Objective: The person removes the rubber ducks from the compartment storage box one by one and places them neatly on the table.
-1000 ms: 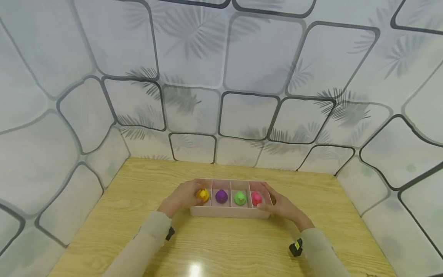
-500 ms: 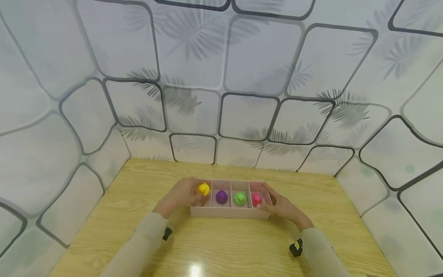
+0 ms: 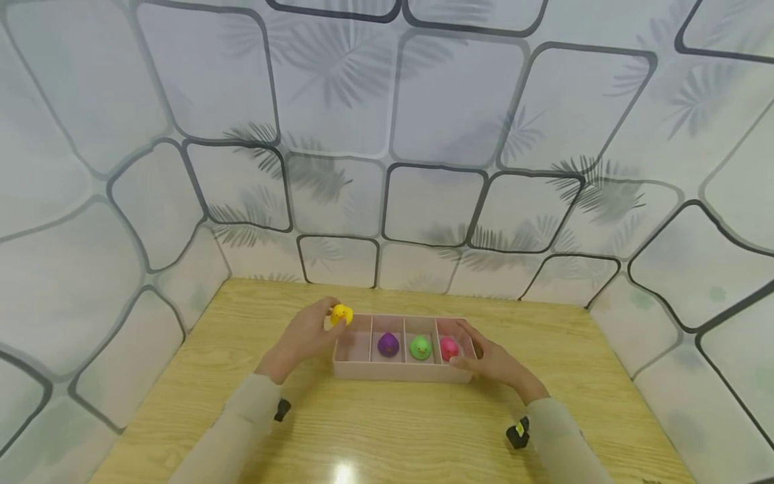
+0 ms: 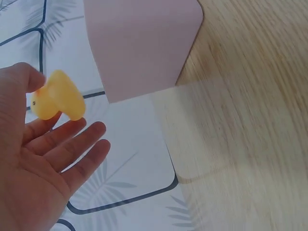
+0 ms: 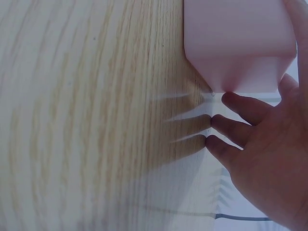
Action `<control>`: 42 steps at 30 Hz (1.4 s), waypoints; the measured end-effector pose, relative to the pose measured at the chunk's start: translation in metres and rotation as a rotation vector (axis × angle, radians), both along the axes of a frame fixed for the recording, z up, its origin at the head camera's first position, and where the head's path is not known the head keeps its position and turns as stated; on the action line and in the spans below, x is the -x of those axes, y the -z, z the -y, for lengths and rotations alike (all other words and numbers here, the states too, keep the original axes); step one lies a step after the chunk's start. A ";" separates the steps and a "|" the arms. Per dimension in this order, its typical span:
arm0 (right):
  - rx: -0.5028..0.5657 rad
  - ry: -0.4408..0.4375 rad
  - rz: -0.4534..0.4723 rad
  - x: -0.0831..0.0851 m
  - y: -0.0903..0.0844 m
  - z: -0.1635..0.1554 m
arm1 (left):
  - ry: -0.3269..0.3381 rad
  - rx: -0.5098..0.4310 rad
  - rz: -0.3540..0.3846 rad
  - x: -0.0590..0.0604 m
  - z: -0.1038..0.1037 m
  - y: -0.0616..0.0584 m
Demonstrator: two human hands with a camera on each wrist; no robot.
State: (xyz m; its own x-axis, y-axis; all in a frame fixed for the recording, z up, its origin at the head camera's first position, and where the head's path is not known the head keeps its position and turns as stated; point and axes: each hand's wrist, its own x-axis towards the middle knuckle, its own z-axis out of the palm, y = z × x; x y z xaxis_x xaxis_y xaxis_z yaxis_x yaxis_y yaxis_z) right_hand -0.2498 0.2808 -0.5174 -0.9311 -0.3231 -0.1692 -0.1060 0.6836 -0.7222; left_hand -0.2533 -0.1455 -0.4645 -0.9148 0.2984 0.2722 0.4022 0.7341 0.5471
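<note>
My left hand pinches a yellow rubber duck between thumb and fingers, just above the box's back left corner. In the left wrist view the duck sits by the thumb, the other fingers spread below it. A pink box with several compartments in a row lies on the table. The leftmost compartment is bare; a purple duck, a green duck and a pink duck sit in the others. My right hand grips the box's right end, its thumb at the front rim, partly covering the pink duck.
The wooden table reaches to a patterned cloth wall at the back and on both sides. A black wrist camera shows below the right sleeve.
My left hand has lifted the yellow duck out of the leftmost compartment and moved it up and left, over the rim. The right hand and the box stay put.
</note>
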 end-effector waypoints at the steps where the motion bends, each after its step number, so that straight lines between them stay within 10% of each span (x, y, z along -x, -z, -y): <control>1: -0.001 -0.001 -0.002 0.000 0.000 0.000 | -0.011 -0.001 -0.006 0.000 0.001 0.001; 42: 0.003 -0.012 -0.029 -0.001 -0.001 -0.001 | -0.020 0.107 -0.075 -0.008 0.059 0.038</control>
